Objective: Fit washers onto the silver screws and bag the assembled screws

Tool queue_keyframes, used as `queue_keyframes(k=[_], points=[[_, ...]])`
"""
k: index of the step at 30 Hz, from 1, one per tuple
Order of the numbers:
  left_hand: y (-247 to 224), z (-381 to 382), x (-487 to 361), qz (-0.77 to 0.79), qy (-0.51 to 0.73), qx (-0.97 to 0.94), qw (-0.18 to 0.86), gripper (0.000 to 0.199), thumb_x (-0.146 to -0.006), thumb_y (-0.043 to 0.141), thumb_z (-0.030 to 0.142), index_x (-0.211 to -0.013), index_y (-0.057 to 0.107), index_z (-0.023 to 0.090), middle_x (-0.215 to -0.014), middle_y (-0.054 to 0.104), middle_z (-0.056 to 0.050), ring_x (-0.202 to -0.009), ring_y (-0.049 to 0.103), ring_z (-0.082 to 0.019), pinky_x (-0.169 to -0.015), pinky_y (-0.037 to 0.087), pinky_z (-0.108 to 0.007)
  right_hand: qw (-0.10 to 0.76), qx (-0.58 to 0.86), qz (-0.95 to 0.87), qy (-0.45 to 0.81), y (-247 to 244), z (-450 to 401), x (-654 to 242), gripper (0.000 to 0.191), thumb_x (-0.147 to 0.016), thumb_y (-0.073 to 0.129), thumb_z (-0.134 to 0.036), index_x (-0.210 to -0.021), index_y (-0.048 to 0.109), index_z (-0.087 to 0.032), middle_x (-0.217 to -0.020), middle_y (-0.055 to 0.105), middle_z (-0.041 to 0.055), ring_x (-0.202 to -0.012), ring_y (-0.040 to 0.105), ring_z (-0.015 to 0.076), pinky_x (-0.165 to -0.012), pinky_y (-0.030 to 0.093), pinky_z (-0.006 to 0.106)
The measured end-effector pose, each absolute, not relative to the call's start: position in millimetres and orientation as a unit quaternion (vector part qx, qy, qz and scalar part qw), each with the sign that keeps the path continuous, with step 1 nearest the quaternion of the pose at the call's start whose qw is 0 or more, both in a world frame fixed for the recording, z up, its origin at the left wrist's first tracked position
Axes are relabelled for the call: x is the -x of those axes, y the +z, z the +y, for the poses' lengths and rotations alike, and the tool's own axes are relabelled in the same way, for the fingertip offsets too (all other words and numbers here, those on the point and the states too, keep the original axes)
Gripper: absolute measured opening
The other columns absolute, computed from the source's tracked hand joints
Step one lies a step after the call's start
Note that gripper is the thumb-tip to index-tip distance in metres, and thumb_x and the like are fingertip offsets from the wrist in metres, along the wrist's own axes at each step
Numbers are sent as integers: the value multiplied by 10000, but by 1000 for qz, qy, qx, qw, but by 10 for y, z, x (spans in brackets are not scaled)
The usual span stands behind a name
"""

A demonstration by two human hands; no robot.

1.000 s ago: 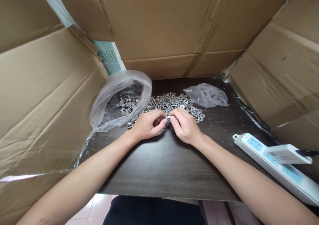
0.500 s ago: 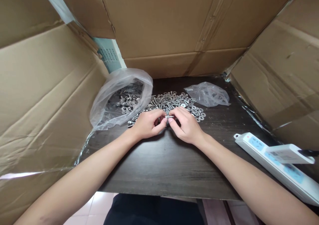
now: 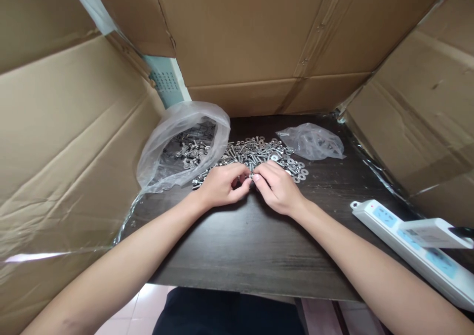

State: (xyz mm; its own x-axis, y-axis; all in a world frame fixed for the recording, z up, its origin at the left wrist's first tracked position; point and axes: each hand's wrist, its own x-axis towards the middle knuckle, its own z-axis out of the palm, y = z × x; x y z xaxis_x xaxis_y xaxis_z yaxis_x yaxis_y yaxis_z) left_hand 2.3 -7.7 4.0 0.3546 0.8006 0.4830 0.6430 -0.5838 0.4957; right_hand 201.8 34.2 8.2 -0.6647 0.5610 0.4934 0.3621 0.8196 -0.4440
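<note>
My left hand [image 3: 226, 184] and my right hand [image 3: 277, 187] meet at the near edge of a pile of loose bolts, nuts and washers [image 3: 252, 149]. Between their fingertips is a small metal bolt [image 3: 252, 176], mostly covered by the fingers. Thumb and forefinger of each hand are pinched on it, the left from one end, the right from the other. Whether a nut or washer sits on the bolt cannot be made out. Just left of the pile, an open clear plastic bag [image 3: 148, 174] lies with bolts and washers [image 3: 194, 152] inside.
A second, crumpled plastic bag [image 3: 313, 140] lies behind the pile at right. On the right of the dark table [image 3: 222, 246] is a white power strip [image 3: 411, 248] with a plugged-in adapter [image 3: 433, 231]. Cardboard walls [image 3: 259, 33] enclose the back and both sides.
The fingers of both hands have drawn closer together, and less of the bolt shows between them. The whole view has shifted slightly; the pile and bags look the same.
</note>
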Motion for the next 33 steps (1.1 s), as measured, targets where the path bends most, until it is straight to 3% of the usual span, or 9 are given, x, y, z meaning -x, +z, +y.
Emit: queue_keyframes(k=[15,25,33], points=[[59,-68,-20,443,351,-818,108,160,-934,531,271,-855,629,172,-713,638,-8,-614,550,-124,-604,409,-251,340,258,-894,136,64,323,-2009,74,-960,484,-199,-929,550,-206,-866,624,78,-819,541,243,-746,439,385],[67,-76,-26,439,355,-819,100,156,-936,536,264,-861,633,169,-716,638,-8,-613,542,-123,-600,397,-253,313,257,-902,149,85,329,-2015,206,-1032,410,-221,-878,547,-216,-825,637,65,-798,525,237,-747,423,386],[64,-79,-12,441,359,-816,103,160,-939,532,261,-863,634,163,-730,642,-13,-621,539,-124,-603,393,-256,340,258,-893,139,82,316,-2010,65,-964,494,-209,-936,551,-200,-874,626,78,-827,549,246,-751,435,387]])
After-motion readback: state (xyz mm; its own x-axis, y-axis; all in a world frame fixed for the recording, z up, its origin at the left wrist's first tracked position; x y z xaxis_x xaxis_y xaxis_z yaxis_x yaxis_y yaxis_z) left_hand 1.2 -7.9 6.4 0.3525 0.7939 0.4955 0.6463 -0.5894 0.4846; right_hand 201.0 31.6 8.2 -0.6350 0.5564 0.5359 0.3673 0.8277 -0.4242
